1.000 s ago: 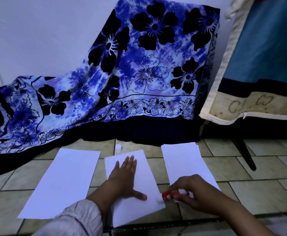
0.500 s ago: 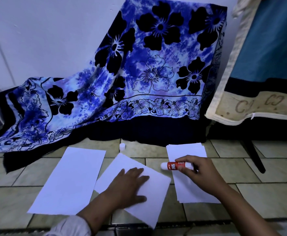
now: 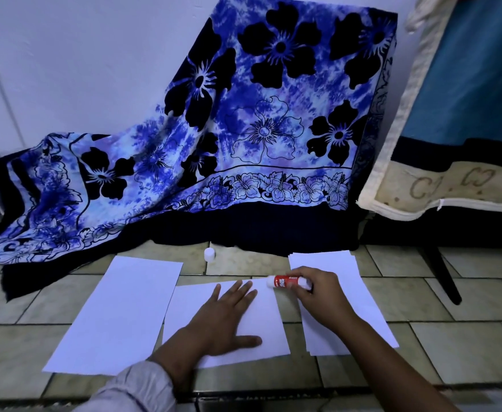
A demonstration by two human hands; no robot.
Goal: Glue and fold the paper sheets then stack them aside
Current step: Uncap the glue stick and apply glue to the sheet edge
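Note:
A white paper sheet (image 3: pixel 266 316) lies on the tiled floor in front of me. My left hand (image 3: pixel 226 318) presses flat on it with the fingers spread. My right hand (image 3: pixel 318 292) grips a red glue stick (image 3: pixel 285 282), its white tip at the sheet's upper right corner. Another white sheet (image 3: pixel 119 313) lies to the left. A stack of white sheets (image 3: pixel 362 298) lies to the right, partly under my right hand and forearm. The glue stick's white cap (image 3: pixel 209 254) stands on the floor beyond the sheets.
A blue flowered cloth (image 3: pixel 244 129) drapes over something against the wall, reaching the floor behind the sheets. At the right a mattress-like pad (image 3: pixel 452 179) rests above a dark leg (image 3: pixel 440 275). A dark floor edge (image 3: pixel 273 395) runs near me.
My left hand turned the middle sheet from slanted to lying wide across. My right hand, with the glue stick, rose from the sheet's lower right to its upper right corner.

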